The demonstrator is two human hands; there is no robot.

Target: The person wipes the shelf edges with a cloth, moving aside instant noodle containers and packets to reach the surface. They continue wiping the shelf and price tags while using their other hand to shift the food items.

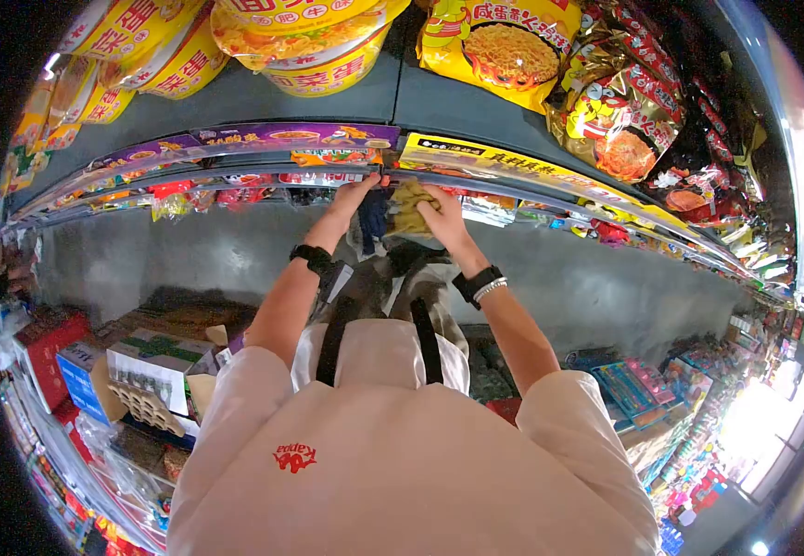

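My right hand [443, 221] is closed on a crumpled olive-yellow cloth [409, 209], just under the front edge of the shelf. To its left, my left hand [354, 196] reaches up to the shelf edge [318, 170] with its fingers bent. What those fingers grip is not clear. Close beside them hangs a dark blue, fabric-like thing [372, 221], between my two hands. Whether my left hand holds it cannot be seen.
Yellow noodle bowls [323, 69] and noodle packets [508, 56] stand on the upper shelf. Colourful packets line the shelf below. Behind me at left is an open cardboard box [156, 375]; at right, boxed goods [638, 389] lie on a display. Grey floor [569, 269] runs between.
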